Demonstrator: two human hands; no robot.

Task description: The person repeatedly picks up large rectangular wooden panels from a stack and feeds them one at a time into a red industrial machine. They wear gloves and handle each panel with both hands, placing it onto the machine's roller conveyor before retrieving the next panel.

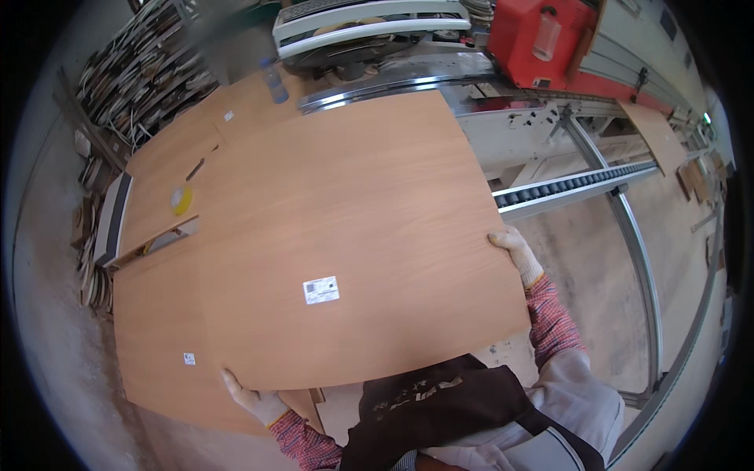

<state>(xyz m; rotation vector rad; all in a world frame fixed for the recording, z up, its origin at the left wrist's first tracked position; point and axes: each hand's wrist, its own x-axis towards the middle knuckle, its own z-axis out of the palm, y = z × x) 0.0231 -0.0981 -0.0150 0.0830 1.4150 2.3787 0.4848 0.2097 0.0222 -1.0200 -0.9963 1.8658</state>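
Observation:
A large light-brown wooden panel (377,196) lies before me, with a white printed label (320,290) on its face. My left hand (259,401), in a pale work glove, grips its near left corner, thumb on top and the other fingers hidden beneath. At the right edge, my right hand (514,250) in a matching glove is closed on the panel, its thumb over the rim. Other brown panels (157,322) lie under and to the left of this one. One of them bears a small white sticker (189,359).
A yellow tape roll (181,201), a dark slim tool (196,169) and a bottle (274,83) rest on the panels at left. Ahead stands a machine with a red housing (542,47). A roller rail (577,188) extends right. Stacked offcuts (145,74) fill the far left.

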